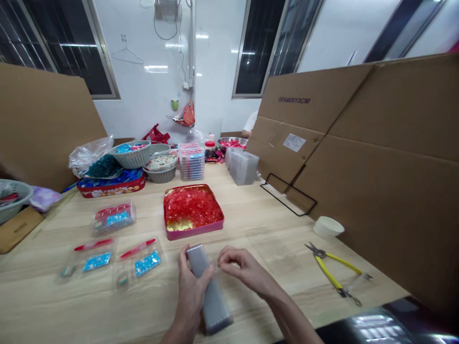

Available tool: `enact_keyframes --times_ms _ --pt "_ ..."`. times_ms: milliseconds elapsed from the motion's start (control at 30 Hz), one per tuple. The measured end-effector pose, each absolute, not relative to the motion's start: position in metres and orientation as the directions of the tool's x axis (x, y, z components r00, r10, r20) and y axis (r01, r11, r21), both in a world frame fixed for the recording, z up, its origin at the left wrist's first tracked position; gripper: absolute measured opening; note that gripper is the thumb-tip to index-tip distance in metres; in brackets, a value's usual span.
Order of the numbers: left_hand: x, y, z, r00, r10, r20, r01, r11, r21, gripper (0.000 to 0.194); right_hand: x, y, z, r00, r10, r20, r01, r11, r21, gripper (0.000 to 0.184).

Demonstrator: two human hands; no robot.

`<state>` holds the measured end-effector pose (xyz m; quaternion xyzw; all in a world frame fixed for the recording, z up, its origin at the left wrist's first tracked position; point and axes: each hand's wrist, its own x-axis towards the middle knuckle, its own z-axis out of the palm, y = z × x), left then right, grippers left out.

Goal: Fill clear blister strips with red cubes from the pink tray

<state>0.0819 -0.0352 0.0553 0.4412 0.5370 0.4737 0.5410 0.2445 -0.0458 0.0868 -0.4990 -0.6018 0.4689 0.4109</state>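
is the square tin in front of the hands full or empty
Partly full: red pieces cover most of the square tin, but its gold bottom shows bare near the front left corner.

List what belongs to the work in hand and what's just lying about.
In the work, apparently:
stack of clear plastic cases, held by the left hand
filled packs
tin of red pieces

Lying about, apparently:
yellow-handled tool
white roll
black wire frame

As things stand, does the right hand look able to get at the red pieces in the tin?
Probably yes: the tin sits open just beyond the right hand, with nothing visible blocking its way to the red pieces. Whether the hand pinches something small is unclear.
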Motion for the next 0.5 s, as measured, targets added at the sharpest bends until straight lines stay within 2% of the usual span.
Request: enact_keyframes --times_ms 67,167,300,500 --pt "0.081 -0.034 0.056 -0.015 0.988 -0.153 -0.036 0.153 0.988 0.074 0.228 -0.048 0.081 -0.226 0.974 -0.022 -0.028 -0.029 -0.999 0.022" --pt "0.080 -0.034 0.059 0.001 0.988 -0.153 -0.043 0.153 0.987 0.075 0.219 -0.050 0.074 -0.242 0.969 -0.051 -0.231 -0.109 -0.967 0.021" --pt "0.079 -0.036 0.063 -0.006 0.990 -0.143 -0.043 0.143 0.989 0.068 0.221 -0.049 0.069 -0.260 0.963 -0.077 -0.312 -0.159 -0.937 0.021" --pt "0.078 -0.037 0.063 0.005 0.990 -0.138 -0.049 0.138 0.989 0.066 0.219 -0.050 0.068 -0.267 0.962 -0.065 -0.323 -0.153 -0.934 0.022"
